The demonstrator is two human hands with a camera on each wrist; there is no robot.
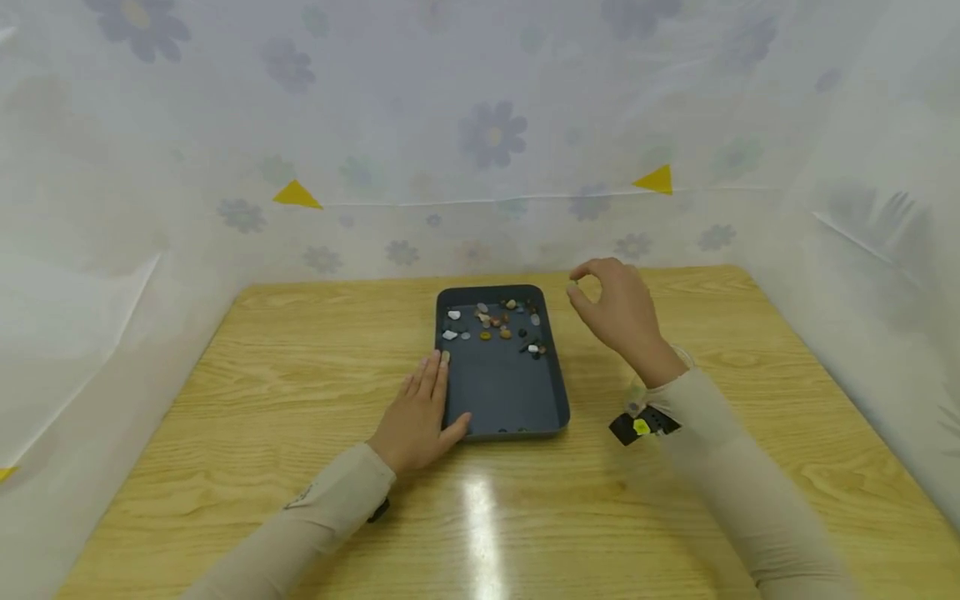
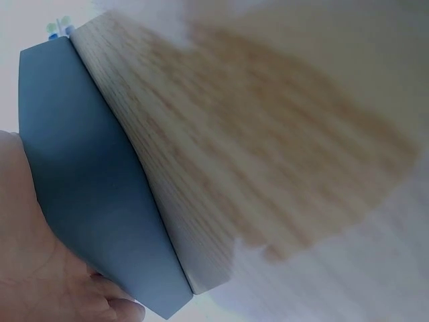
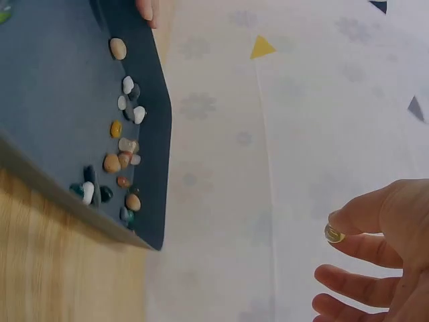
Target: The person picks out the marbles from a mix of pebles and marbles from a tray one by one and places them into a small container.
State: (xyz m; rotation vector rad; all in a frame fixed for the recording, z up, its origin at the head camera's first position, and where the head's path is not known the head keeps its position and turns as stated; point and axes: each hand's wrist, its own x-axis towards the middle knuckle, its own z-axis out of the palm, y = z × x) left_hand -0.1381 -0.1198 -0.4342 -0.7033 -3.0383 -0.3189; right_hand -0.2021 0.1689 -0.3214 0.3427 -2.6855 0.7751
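Note:
Between thumb and index finger my right hand (image 1: 618,308) pinches a small shiny yellow-green stone (image 3: 334,233), raised to the right of the tray's far end. A shallow dark blue-grey tray (image 1: 502,387) lies lengthwise on the table. Straight fingers of my left hand (image 1: 420,417) rest along its left wall, and the thumb lies over the near left corner. Many small stones are spread over the tray's far half, including a white stone (image 1: 449,335), a yellow stone (image 3: 116,129) and a tan stone (image 3: 118,48). In the left wrist view, only the tray's outer side shows beside the hand.
The tray stands on a wood-grain table (image 1: 300,375). Flower-patterned white sheeting (image 1: 405,125) surrounds the table at the back and sides, with yellow triangles (image 1: 298,195) on it. A black strap device (image 1: 643,423) hangs at the right wrist.

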